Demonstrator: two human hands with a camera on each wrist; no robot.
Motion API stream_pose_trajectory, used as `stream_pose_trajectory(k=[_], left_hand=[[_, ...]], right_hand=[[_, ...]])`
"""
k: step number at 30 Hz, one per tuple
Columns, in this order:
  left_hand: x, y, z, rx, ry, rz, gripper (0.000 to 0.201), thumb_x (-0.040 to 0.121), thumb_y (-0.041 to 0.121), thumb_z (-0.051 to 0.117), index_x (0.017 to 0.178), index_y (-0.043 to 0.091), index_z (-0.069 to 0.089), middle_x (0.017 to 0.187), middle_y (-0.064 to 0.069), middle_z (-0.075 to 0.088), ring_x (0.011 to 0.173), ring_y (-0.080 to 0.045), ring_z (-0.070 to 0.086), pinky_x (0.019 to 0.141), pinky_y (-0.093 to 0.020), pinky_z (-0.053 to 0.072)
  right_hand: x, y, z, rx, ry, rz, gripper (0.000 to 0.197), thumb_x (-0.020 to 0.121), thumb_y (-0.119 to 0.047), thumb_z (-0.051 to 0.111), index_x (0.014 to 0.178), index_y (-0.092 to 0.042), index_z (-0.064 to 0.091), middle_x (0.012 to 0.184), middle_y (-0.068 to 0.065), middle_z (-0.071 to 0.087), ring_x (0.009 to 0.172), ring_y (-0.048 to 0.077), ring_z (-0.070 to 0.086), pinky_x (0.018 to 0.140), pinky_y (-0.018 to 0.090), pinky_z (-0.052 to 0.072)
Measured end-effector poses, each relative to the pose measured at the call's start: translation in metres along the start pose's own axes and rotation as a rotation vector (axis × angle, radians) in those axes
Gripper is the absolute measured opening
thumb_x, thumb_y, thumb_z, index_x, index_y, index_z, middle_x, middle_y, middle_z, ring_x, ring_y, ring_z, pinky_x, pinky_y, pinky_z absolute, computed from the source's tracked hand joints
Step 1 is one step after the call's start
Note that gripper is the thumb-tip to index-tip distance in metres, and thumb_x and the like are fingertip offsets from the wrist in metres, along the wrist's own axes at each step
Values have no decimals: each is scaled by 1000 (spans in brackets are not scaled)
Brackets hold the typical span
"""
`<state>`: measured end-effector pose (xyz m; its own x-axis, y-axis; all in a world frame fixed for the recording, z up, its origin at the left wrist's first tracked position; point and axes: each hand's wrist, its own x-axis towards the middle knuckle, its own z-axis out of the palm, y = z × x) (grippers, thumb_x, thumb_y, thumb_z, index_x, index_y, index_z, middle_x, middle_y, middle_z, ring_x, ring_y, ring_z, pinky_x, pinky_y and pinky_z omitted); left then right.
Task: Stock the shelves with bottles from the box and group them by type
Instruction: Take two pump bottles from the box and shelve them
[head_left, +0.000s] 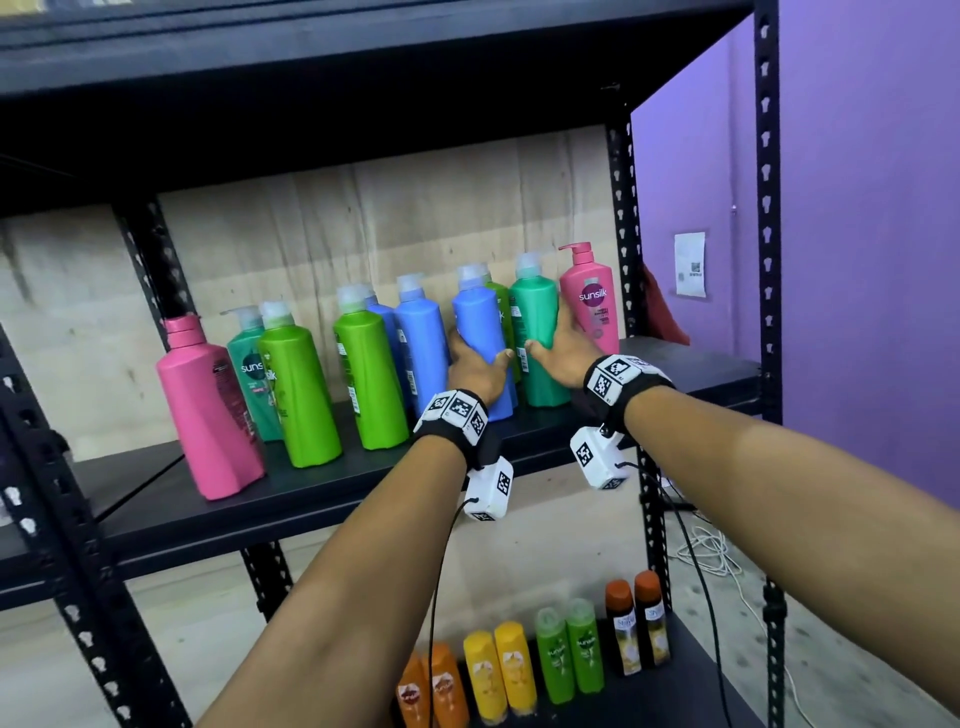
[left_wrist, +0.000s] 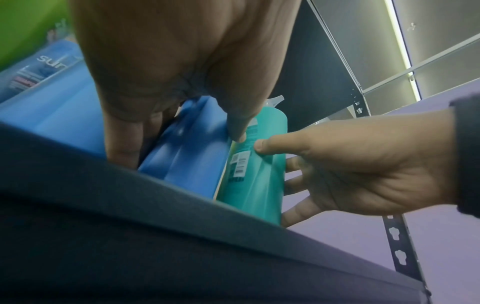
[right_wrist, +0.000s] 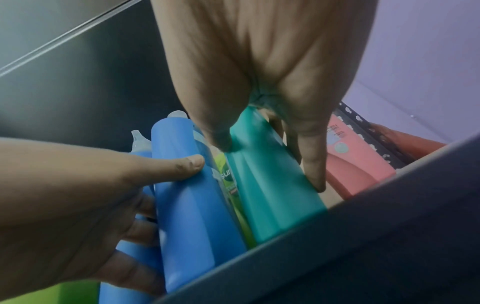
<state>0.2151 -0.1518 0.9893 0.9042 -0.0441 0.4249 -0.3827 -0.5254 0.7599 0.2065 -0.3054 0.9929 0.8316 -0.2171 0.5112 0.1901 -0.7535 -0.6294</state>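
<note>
Purple wall and cardboard backing are framing the black shelf (head_left: 322, 483), where pump bottles are standing upright. "sunsilk" is reading clearly on the pink bottle (head_left: 592, 301) at the right end. Your left hand (head_left: 475, 366) is wrapping the blue bottle (head_left: 480, 332), thumb in front, fingers (left_wrist: 124, 144) curled behind. Your right hand (head_left: 563, 353) is clasping the teal bottle (head_left: 537, 327) likewise, just beside it.

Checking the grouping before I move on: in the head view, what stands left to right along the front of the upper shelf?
Pink bottle → lime-green bottle → second lime-green bottle → blue bottle held by the left hand → teal bottle held by the right hand → pink pump bottle.
</note>
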Motion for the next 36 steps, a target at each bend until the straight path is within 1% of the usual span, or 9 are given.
stream_pose_trajectory(k=[6,10,12,14,16,20,25,33,36], left_hand=[[-15,-11,-2,70,-30,11,85,99,27,62,160,11,5,152,-18,45,132,-39,51,106,-37,39],[-37,-23,-6,47,16,51,66,98,26,62,154,11,32,144,-14,54,132,-33,51,107,-34,40],[-52,-28,-6,25,62,86,52,97,29,63,143,9,48,131,-13,62,123,-30,56,106,-36,43],[-70,-33,-4,-14,114,164,37,97,31,63,127,10,61,113,-7,69,97,-18,66,98,-34,48],[-89,-39,0,-27,153,234,23,96,33,63,110,15,69,94,1,71,75,-4,62,87,-29,51],[-117,-58,8,93,152,262,11,94,34,59,90,26,66,83,9,67,77,-11,62,74,-28,49],[-139,-93,24,293,32,192,20,95,36,56,89,20,66,93,1,70,91,-25,64,76,-36,51],[-167,-159,54,384,-205,-25,23,95,40,54,95,24,70,99,-2,74,95,-30,67,77,-34,53],[-183,-192,68,437,-326,-93,29,94,41,52,99,20,72,106,-9,73,100,-33,66,80,-33,53]], right_hand=[[-23,3,2,68,39,-14,74,98,-19,60,157,-12,17,145,18,48,129,35,53,109,43,42],[-44,8,1,74,69,-10,63,99,-17,54,155,-9,26,150,17,42,135,33,46,114,43,37],[-60,10,0,78,113,-51,57,99,-18,55,151,-10,33,146,16,42,130,30,49,113,40,38],[-79,14,1,99,163,-136,55,97,-18,58,148,-11,39,137,13,47,123,24,52,109,37,40],[-100,19,3,83,207,-208,51,95,-17,60,143,-11,44,129,11,50,117,22,53,105,37,42],[-137,29,14,-14,229,-261,27,88,-9,58,115,-9,58,111,8,54,105,26,53,95,44,46],[-169,54,36,-177,18,-199,10,91,-18,56,97,-13,61,101,4,56,98,25,54,85,40,48],[-206,105,83,-247,-318,-34,17,91,-21,55,95,-14,70,100,4,65,93,24,63,84,37,51],[-225,124,100,-273,-413,26,18,90,-21,55,94,-14,71,101,6,68,95,26,64,84,37,52]])
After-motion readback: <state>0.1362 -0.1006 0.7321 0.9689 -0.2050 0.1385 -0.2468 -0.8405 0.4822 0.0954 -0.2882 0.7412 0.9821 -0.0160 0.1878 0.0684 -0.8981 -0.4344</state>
